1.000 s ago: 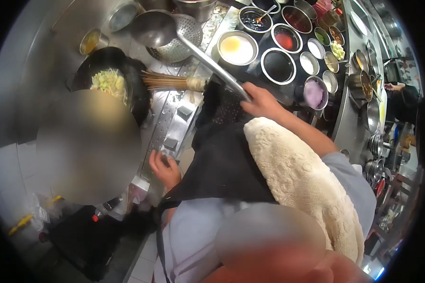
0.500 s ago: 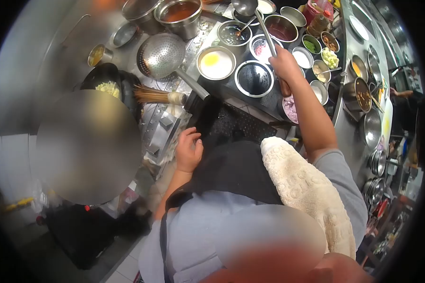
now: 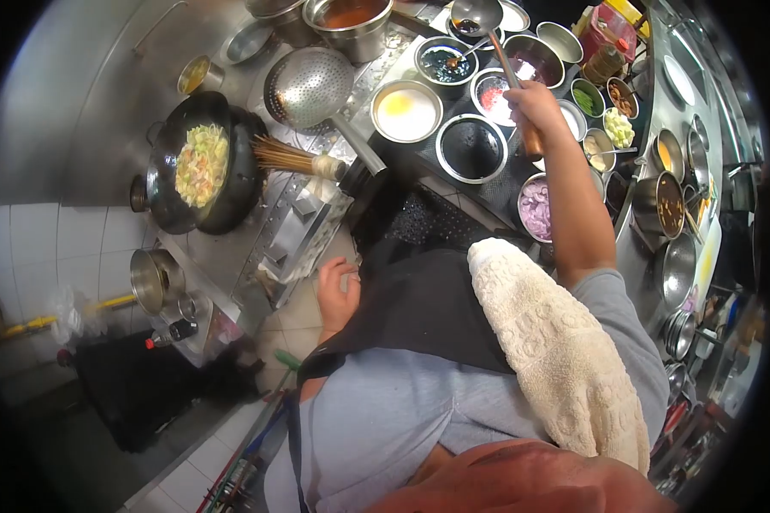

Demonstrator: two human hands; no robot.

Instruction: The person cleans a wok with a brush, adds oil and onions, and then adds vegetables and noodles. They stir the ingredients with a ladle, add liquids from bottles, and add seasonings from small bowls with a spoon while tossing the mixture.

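Observation:
My right hand [image 3: 539, 111] is closed around the wooden handle of a metal ladle [image 3: 477, 15]. The ladle's bowl, with some dark liquid in it, is over the seasoning pots at the far side. Below that hand is a bowl of chopped purple onion [image 3: 536, 205]. My left hand [image 3: 338, 295] hangs beside my black apron [image 3: 411, 299], its fingers loosely bent and apart, holding nothing. At the left, chopped cabbage [image 3: 201, 167] lies in a black wok [image 3: 167, 205] on the stove.
A perforated strainer [image 3: 308, 85] and a bamboo brush [image 3: 287, 158] lie between the wok and the pots. A pot of reddish liquid [image 3: 346, 34] stands at the back. Bowls of egg [image 3: 406, 111], chopped greens [image 3: 587, 98] and sauces crowd the right counter. A towel [image 3: 556, 342] covers my right shoulder.
The ladle's bowl now shows dark liquid inside, and my right hand has shifted slightly right in view. A blurred shape over the wok is gone, so its contents show. My left hand sits slightly lower.

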